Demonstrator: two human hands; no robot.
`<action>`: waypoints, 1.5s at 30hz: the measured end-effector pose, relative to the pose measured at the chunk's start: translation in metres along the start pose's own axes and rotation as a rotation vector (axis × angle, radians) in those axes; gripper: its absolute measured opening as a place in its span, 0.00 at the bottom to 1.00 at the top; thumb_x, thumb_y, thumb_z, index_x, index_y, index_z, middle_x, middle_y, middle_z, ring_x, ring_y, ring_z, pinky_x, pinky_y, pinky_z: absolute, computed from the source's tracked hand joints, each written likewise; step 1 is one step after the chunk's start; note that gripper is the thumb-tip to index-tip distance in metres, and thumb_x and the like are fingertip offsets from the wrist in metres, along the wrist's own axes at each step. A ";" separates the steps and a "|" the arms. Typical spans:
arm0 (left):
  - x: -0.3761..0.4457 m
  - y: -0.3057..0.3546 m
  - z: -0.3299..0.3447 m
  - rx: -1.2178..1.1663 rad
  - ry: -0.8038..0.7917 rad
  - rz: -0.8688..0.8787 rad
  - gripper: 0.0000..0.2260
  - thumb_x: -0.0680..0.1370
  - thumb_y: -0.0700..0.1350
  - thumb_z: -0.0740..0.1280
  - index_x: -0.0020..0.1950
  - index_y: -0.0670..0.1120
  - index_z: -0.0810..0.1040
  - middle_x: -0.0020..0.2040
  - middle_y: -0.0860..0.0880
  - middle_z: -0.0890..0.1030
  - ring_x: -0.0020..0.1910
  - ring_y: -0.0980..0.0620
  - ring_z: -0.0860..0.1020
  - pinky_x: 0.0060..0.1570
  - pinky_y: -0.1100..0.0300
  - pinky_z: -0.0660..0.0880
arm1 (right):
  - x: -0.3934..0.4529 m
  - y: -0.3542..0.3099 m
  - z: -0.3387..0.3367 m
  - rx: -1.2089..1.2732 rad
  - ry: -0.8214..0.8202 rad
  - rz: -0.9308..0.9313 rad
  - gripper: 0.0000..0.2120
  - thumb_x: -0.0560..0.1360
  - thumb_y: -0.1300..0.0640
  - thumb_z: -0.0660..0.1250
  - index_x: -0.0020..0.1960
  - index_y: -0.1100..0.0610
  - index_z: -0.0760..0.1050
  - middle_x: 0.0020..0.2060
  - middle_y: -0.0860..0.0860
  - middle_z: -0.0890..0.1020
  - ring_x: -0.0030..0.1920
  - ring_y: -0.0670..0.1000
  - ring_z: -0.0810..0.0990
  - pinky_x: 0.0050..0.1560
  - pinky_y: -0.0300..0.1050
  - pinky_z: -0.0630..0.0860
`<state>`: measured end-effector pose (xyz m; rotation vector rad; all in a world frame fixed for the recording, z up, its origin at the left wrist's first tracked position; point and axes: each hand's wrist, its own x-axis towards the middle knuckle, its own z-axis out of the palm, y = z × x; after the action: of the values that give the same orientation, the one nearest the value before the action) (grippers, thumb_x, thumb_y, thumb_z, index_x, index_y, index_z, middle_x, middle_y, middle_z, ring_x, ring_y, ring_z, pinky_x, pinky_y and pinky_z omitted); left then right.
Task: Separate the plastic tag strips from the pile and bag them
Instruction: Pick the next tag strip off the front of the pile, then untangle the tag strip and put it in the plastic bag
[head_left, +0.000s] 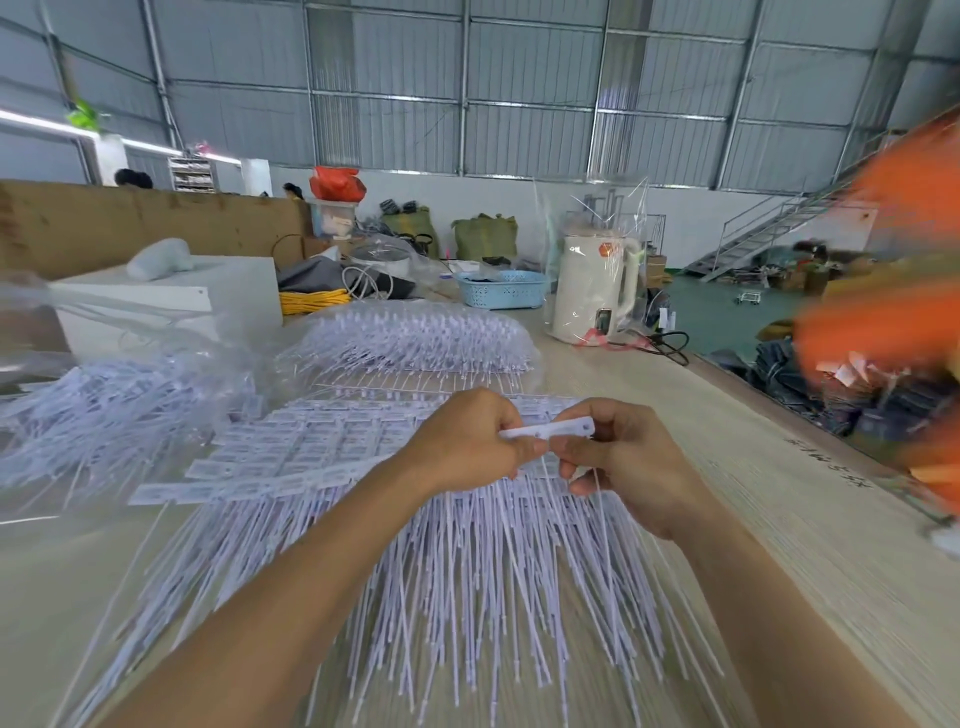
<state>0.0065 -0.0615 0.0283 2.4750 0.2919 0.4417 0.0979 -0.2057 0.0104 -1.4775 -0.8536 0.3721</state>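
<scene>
A wide pile of white plastic tag strips (363, 519) lies spread on the table in front of me, label heads away from me and thin tails toward me. Above its far right part, my left hand (467, 441) and my right hand (618, 457) together pinch one white tag strip (550, 430) by its flat head. The thin tail of that strip hangs down past my right fingers. A clear bag (119, 395) stuffed with tag strips lies at the left. A second heap of strips (415, 338) sits farther back.
The pale wooden table (753, 493) ends at its right edge, with floor and stacked dark goods beyond. A white kettle in plastic wrap (592, 286), a blue basket (501, 288) and a white box (171, 301) stand at the back. Blurred orange fabric (893, 322) fills the right side.
</scene>
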 end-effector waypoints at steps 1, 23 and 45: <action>0.000 0.001 0.000 -0.006 0.006 0.005 0.12 0.75 0.52 0.69 0.36 0.46 0.81 0.34 0.46 0.82 0.36 0.47 0.79 0.37 0.56 0.74 | -0.001 -0.001 0.000 0.017 -0.009 0.004 0.04 0.74 0.69 0.67 0.41 0.63 0.78 0.27 0.52 0.78 0.27 0.47 0.77 0.26 0.37 0.73; -0.009 0.008 -0.028 -0.273 -0.056 0.065 0.12 0.79 0.49 0.64 0.37 0.47 0.77 0.28 0.52 0.76 0.20 0.61 0.68 0.25 0.68 0.67 | 0.004 0.000 -0.027 0.349 0.281 0.107 0.08 0.76 0.69 0.61 0.39 0.62 0.73 0.29 0.53 0.73 0.23 0.44 0.69 0.17 0.33 0.61; -0.005 -0.014 -0.016 0.030 -0.056 0.021 0.19 0.73 0.56 0.70 0.44 0.39 0.80 0.42 0.40 0.82 0.41 0.44 0.79 0.43 0.54 0.74 | 0.003 -0.004 0.036 0.114 0.114 -0.034 0.07 0.74 0.69 0.65 0.38 0.64 0.77 0.29 0.53 0.79 0.32 0.48 0.81 0.36 0.38 0.79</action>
<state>-0.0055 -0.0435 0.0308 2.5173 0.2518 0.3783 0.0741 -0.1789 0.0105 -1.3643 -0.7537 0.3034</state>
